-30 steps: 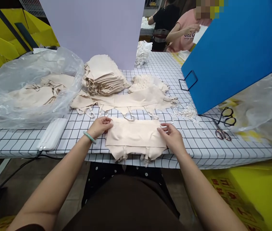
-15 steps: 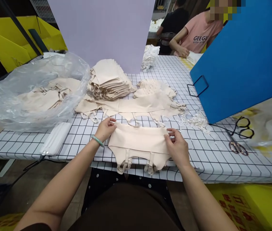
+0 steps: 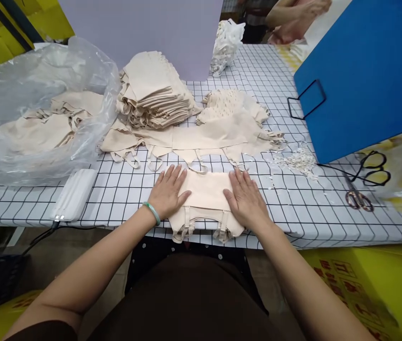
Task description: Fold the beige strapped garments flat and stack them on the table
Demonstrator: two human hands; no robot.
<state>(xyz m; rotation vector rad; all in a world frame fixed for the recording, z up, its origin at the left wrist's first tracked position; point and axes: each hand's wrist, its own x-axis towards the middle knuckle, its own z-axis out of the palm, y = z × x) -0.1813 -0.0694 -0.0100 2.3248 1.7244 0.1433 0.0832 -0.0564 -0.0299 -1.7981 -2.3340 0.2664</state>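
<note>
Bright, even overhead light fills the scene, with only faint soft shadows under the hands. The clear plastic bag [image 3: 41, 94] shows pale glare. Wide-angle distortion bends the counter [image 3: 293, 208] edge; the corners look slightly soft.

Both arms are bare to above the elbow. A slim pale green bangle [image 3: 152, 212] circles the left wrist; dark brown clothing [image 3: 190, 298] covers the lap.

Folded stack [image 3: 154, 90] behind garment [image 3: 206, 192]; scissors [image 3: 359, 196] right.

Both hands, left hand [image 3: 168, 191] and right hand [image 3: 245, 199], lie flat on beige garment [image 3: 206, 192].
</note>
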